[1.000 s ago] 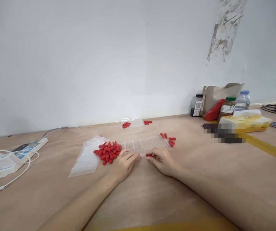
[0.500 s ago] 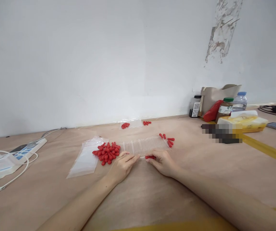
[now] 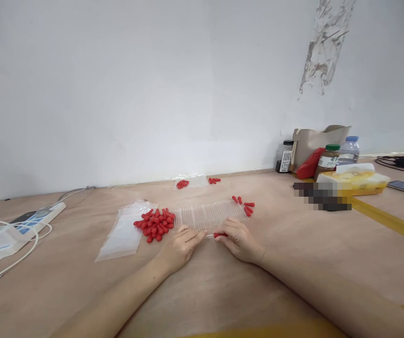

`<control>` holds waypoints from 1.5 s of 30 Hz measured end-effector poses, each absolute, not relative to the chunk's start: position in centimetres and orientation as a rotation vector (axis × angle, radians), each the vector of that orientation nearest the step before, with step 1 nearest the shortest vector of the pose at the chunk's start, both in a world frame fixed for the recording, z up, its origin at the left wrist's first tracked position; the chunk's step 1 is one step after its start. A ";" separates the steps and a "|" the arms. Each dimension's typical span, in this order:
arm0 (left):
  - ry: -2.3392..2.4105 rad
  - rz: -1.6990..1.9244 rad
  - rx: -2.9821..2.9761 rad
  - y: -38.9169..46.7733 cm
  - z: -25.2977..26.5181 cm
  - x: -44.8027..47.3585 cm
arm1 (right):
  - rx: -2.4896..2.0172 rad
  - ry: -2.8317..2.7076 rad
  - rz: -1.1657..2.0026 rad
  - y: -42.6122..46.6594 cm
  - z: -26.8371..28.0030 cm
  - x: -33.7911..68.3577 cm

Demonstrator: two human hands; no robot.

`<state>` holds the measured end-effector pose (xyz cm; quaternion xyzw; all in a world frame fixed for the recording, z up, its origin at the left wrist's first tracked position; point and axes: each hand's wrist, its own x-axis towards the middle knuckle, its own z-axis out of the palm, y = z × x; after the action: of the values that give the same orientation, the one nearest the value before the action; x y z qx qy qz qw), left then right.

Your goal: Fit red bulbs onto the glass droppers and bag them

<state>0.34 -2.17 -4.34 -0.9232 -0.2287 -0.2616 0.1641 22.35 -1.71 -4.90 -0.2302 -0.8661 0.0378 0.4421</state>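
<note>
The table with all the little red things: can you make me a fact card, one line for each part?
Surface: brown tabletop against a wall
Left hand: fingertips at one end of a thin clear tube
Right hand: pinching a red bulb at the tube's other end
Beyond the hands: a row of clear tubes
Left of the row: a pile of red bulbs, then plastic bags
Far right: tissue pack, green-lidded jar

The tabletop [image 3: 205, 291] carries clear tubes [image 3: 205, 214]; left of them, heaped red dropper bulbs [image 3: 154, 224] and plastic bags [image 3: 119, 238]; right, a tissue pack [image 3: 368, 185].
</note>
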 end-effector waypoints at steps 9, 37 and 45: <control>-0.638 -0.734 -2.608 -2.2 -4.2 0.6 | -0.567 -2.350 -0.060 -1.1 -4.8 22.7; -1.082 -0.949 -2.748 -3.3 -3.6 1.2 | -0.989 -1.460 0.791 3.4 -1.2 25.5; -1.101 -0.914 -2.744 -3.1 -3.8 1.6 | -1.636 -1.710 0.454 10.3 -1.7 29.8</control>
<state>1.65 -3.13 -3.78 -0.8865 -0.3556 -0.2952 0.0235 29.76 10.31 -1.71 -0.6340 -0.6626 0.1759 0.3579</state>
